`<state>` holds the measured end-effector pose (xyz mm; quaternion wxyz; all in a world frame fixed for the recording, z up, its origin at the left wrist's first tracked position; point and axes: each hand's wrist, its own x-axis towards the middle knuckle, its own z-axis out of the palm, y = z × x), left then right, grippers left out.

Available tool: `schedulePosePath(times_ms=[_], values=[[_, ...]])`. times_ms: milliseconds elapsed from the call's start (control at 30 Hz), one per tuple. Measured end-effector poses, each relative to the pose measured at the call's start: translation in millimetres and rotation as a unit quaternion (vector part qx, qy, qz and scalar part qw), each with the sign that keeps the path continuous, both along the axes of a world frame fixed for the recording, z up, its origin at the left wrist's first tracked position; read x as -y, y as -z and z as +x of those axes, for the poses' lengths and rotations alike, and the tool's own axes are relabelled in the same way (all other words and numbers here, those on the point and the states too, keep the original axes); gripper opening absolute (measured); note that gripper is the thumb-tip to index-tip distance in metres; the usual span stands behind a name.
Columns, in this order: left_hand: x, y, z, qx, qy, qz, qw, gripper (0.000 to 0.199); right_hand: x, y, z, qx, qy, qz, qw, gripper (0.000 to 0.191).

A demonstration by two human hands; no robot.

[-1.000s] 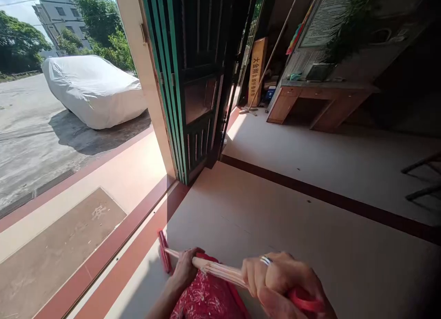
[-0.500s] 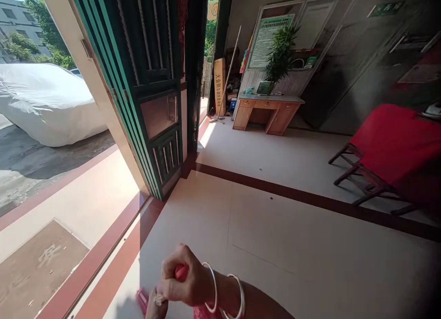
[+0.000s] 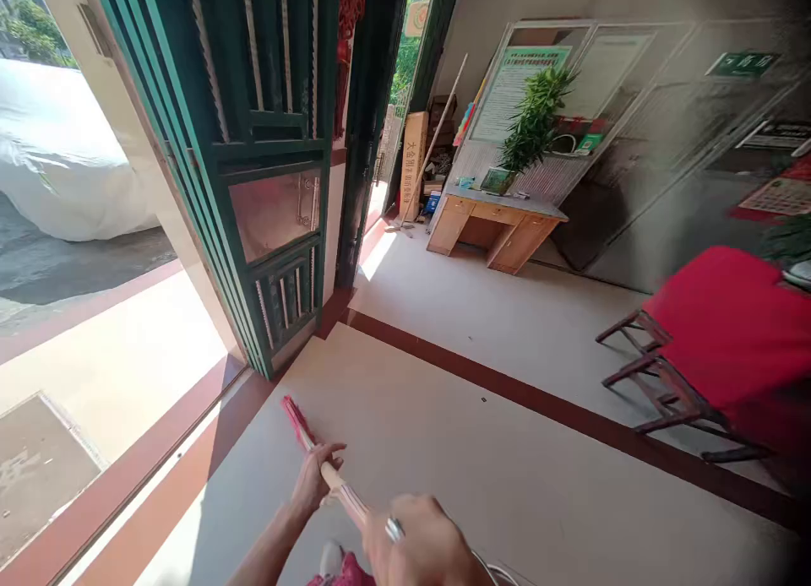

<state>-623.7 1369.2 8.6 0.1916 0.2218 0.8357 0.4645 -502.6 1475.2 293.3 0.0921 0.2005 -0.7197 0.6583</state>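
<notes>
A broom with a pale handle and a narrow pink bristly end slants across the lower middle, its pink end pointing up and left over the pale floor. My left hand holds the handle just below the pink part, with the thumb and some fingers stretched past it. Nearer to me, my right hand is closed round the upper handle, a silver ring on one finger. White bangles circle the right wrist. The handle's top end is hidden by the right hand.
A dark green folding door stands left, beside a sunlit threshold. A dark red floor strip crosses ahead. Further off are a wooden desk with a plant behind, and a long carton. Red cloth covers dark wooden furniture at right.
The broom has swung out, its pink end now further forward. My left hand has moved up and forward along with it, and my right hand has moved right and lower. The view has shifted slightly.
</notes>
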Motion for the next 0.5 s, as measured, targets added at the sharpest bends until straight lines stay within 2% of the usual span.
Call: schedulePosePath(times_ms=[100, 167, 200, 267, 333, 367, 400, 433, 500], values=[[25.9, -11.4, 6.7, 0.012, 0.012, -0.062, 0.998, 0.035, -35.9, -11.3, 0.1, 0.049, 0.062, -0.103, 0.991, 0.047], [53.6, -12.7, -1.8, 0.021, 0.026, -0.147, 0.989, 0.038, -46.4, 3.2, -22.5, 0.079, 0.112, -0.170, 0.976, 0.042], [69.3, -9.7, -11.0, 0.032, 0.023, -0.195, 0.980, 0.041, -46.0, 18.7, -39.7, 0.088, 0.122, -0.198, 0.969, 0.040], [100.9, 3.2, -37.6, 0.061, -0.002, -0.265, 0.962, 0.048, -34.5, 61.1, -80.1, 0.098, 0.106, -0.234, 0.962, 0.040], [125.4, 21.1, -72.4, 0.086, -0.032, -0.297, 0.950, 0.053, -15.9, 104.4, -120.1, 0.115, 0.094, -0.250, 0.957, 0.041], [131.7, 29.7, -91.5, 0.094, -0.046, -0.299, 0.948, 0.051, -8.1, 120.4, -137.9, 0.122, 0.088, -0.249, 0.957, 0.042], [132.3, 36.9, -110.9, 0.101, -0.056, -0.293, 0.949, 0.047, -3.4, 130.1, -153.7, 0.130, 0.081, -0.239, 0.959, 0.043], [126.3, 42.1, -130.0, 0.105, -0.062, -0.283, 0.951, 0.043, -2.7, 132.2, -167.7, 0.138, 0.077, -0.223, 0.962, 0.044], [93.8, 45.4, -165.4, 0.106, -0.062, -0.242, 0.962, 0.034, -14.5, 114.2, -191.2, 0.153, 0.097, -0.179, 0.967, 0.045]])
